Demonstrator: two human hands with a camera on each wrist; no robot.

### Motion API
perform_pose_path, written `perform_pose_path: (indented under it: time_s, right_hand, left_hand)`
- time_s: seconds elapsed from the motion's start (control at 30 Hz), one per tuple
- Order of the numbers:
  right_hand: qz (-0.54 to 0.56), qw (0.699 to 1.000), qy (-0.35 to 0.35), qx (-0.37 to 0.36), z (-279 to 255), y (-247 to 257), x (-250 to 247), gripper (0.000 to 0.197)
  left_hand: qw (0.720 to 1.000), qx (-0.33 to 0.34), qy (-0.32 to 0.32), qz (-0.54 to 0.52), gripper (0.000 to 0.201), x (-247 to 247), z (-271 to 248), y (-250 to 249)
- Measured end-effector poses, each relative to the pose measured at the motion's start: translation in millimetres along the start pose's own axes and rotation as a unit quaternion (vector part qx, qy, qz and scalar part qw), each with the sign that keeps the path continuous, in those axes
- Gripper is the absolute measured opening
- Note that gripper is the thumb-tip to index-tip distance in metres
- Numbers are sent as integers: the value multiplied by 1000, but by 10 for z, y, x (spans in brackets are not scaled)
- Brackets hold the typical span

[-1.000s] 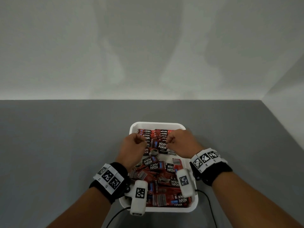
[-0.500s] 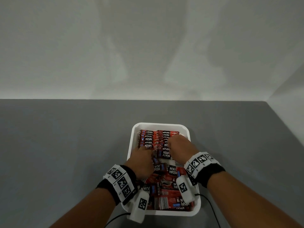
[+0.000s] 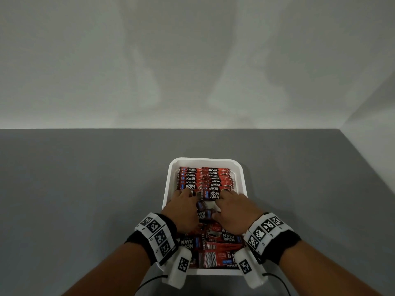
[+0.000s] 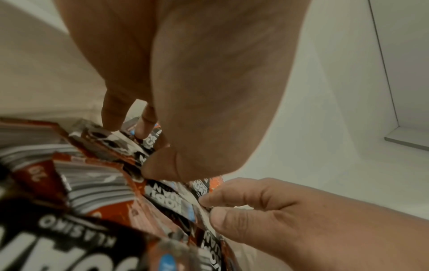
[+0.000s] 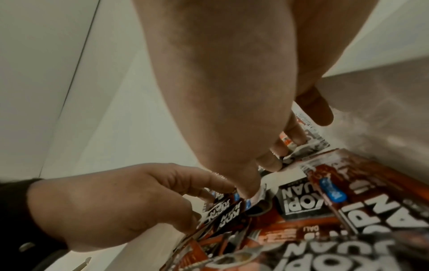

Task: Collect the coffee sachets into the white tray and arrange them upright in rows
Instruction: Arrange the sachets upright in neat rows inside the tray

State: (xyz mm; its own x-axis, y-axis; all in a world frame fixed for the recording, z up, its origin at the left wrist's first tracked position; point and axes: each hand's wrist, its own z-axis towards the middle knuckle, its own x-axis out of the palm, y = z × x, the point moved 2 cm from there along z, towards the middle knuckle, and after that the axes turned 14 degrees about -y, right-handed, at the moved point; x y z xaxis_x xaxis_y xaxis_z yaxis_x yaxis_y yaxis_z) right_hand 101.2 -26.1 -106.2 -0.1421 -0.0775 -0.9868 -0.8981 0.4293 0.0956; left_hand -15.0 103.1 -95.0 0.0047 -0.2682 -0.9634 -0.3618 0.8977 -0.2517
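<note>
Both forearms reaching forward side by side, left hand (image 3: 183, 210) and right hand (image 3: 234, 212) lying palm down, fingers curling downward (thumbs nearly meeting), banded wrists trailing behind

Tray (image 3: 243, 178): white. Sachets (image 3: 204, 178): red, black panels with white lettering, blue accents, barcodes. Table (image 3: 85, 189): plain grey. Wrist bands (image 3: 157, 233): white, black square-code markers

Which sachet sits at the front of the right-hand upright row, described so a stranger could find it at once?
Find the white tray on the grey table; its far half holds two rows of upright sachets. The front sachet closes the right row, between the left hand and right hand. Unlike those behind, which show only top strips, its KOPI JUAN label faces the camera in full.
</note>
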Motion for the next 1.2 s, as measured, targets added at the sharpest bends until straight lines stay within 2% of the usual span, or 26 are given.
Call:
perform_pose_path:
  time_s: [0.13, 0.27, 0.4, 0.53, 0.67, 0.77, 0.87, 1.0, 1.1, 1.2]
  right_hand:
    - [21, 1000, -5, 6, -9, -15, -5, 48]
    - [56, 998, -15, 20, -31, -36, -96, 39]
    - [-20, 997, -61, 41, -114, -22, -305, 22]
    - [-103, 993, -29, 57, -176, 37, -314, 16]
    - [-126, 989, -29, 64, -177, 78, -215, 12]
    - [-125, 990, -31, 50, -158, 113, -190, 7]
    - [-111, 993, -14, 36, -154, 151, -208, 10]
    - [-88, 996, -4, 28, -153, 164, -231, 19]
    - [-58, 998, -2, 29, -151, 193, -288, 28]
    - [-18, 999, -11, 32, -175, 221, -364, 28]
  left_hand:
    - [1000, 24, 2, 1, 58, 9, 6, -14]
    - [999, 8, -12, -43, 52, 45, 25, 71]
    - [992, -50, -7, -116, 40, 59, 24, 117]
    - [993, -48, -4, -104, 27, 68, 32, 81]
    - [995, -41, -11, -87, 31, 78, 56, 78]
    - [997, -35, 14, -69, 34, 85, 72, 71]
    - [997, -10, 43, -60, 38, 82, 94, 55]
    - [997, 29, 45, -56, 24, 79, 109, 39]
    - [995, 39, 56, -75, 15, 75, 115, 54]
    - [991, 34, 58, -116, 8, 43, 110, 73]
